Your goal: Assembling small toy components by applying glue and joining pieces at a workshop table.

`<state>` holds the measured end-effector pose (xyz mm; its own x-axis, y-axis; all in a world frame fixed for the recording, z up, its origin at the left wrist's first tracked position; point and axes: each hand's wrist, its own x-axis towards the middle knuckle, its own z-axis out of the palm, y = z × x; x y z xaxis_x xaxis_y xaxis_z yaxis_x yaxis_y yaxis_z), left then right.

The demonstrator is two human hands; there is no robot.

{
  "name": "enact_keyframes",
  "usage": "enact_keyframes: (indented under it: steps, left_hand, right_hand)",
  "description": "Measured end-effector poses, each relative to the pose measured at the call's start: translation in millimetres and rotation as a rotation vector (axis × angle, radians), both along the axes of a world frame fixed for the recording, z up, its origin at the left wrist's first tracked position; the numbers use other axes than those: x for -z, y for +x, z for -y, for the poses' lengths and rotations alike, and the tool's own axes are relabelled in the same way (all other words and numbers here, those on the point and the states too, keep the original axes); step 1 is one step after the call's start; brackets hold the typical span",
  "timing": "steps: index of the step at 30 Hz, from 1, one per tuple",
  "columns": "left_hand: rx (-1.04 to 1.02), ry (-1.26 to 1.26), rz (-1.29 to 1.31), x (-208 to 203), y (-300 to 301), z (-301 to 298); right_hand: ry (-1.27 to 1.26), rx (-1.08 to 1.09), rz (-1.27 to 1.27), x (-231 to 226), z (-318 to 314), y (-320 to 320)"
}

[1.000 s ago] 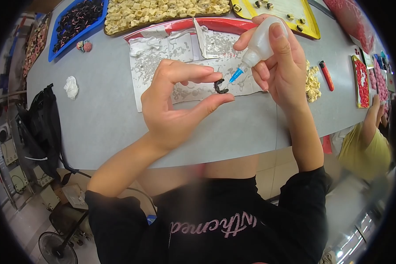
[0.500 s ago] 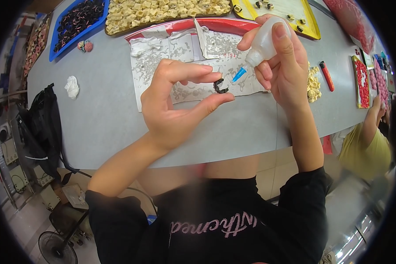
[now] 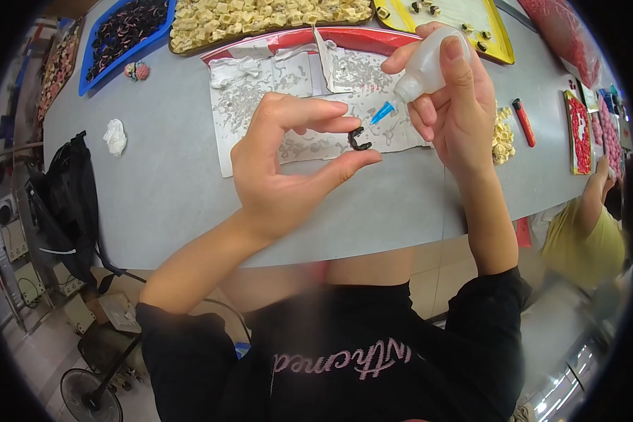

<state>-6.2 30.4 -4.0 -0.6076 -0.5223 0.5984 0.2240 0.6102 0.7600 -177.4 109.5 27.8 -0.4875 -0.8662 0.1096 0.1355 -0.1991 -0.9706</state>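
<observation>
Between the thumb and forefinger of my left hand [image 3: 281, 158] is a small black C-shaped piece [image 3: 359, 140], its open side facing right. My right hand [image 3: 461, 105] is closed around a translucent squeeze bottle [image 3: 422, 70], tilted down to the left. The bottle's blue nozzle tip [image 3: 382, 112] points at the black piece from just above, with a small gap between them. Both hands are raised over the near edge of a white cardboard sheet [image 3: 306, 144] covered in grey glue-like marks.
At the back are a blue tray [image 3: 86, 79] of black and pink pieces, a heap of cream pieces [image 3: 267, 17] and a yellow tray [image 3: 503, 53]. More cream pieces [image 3: 503, 137] and a red marker-like stick [image 3: 523, 123] lie right. Crumpled tissue [image 3: 115, 138] sits left. A co-worker's arm [image 3: 594, 186] shows far right.
My left hand has shifted slightly right with the black piece. The bottle in my right hand has barely moved, its tip now a little higher and nearly above the piece.
</observation>
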Motion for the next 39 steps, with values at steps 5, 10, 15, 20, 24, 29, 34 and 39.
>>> enact_keyframes:
  steps: [5,10,15,20,24,29,34,39]
  left_hand:
    - [-0.007,0.036,0.016,-1,0,-1]
    - [-0.013,0.026,0.016,0,0,-1]
    - [-0.018,0.005,0.017,0,0,-1]
    - [-0.024,0.012,0.010,0,2,-1]
    - [-0.024,0.008,-0.002,1,2,0]
    - [-0.053,0.004,0.013,1,3,2]
    - [-0.169,0.116,-0.062,2,-5,6]
    - [-0.217,0.136,-0.082,0,-2,7]
  right_hand:
    - [-0.004,-0.009,-0.005,0,0,0]
    - [-0.020,-0.016,-0.009,2,0,-1]
    - [-0.019,-0.009,-0.002,2,0,-1]
    - [-0.017,-0.007,0.004,2,1,-1]
    - [-0.021,0.058,0.026,7,-2,-9]
    - [-0.223,0.087,0.101,4,-7,-30]
    - [-0.186,0.207,0.066,-18,-14,-26]
    - [0.057,0.255,-0.822,2,-47,-24]
